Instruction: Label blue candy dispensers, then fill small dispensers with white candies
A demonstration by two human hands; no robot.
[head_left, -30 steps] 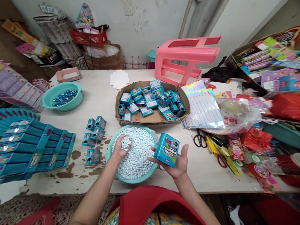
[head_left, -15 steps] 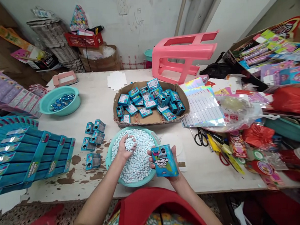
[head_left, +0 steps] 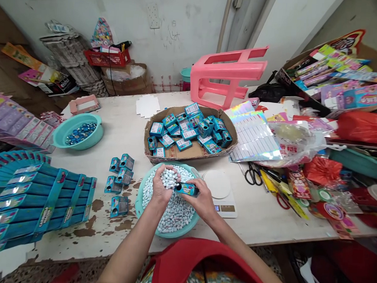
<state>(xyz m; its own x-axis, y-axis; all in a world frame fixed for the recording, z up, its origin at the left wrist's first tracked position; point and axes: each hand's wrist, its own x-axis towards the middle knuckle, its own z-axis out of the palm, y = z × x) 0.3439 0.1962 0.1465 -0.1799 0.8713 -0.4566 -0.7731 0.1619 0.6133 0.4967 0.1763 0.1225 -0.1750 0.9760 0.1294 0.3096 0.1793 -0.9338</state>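
A turquoise basin (head_left: 140,197) full of small pale candies (head_left: 173,217) stands in front of me. Over it my left hand (head_left: 162,189) is cupped around a heap of the candies. My right hand (head_left: 202,195) grips a small blue candy box (head_left: 187,188), tipped on its side, with its dark round hole facing the left hand's candies and close against them. Several similar blue boxes (head_left: 124,176) stand on the table to the left. Behind the basin, a cut-down cardboard box (head_left: 188,157) holds many more of them.
A white scale (head_left: 227,209) lies right of the basin, near black scissors (head_left: 253,174) and shiny label sheets (head_left: 256,135). At left are a turquoise bowl (head_left: 60,133) of blue pieces and stacked blue display boxes (head_left: 47,202). A pink stool (head_left: 228,70) lies at the back.
My right hand has brought the blue box left and turned it from front face up to hole towards the candies. My left hand, still full of candies, has come slightly closer to it.
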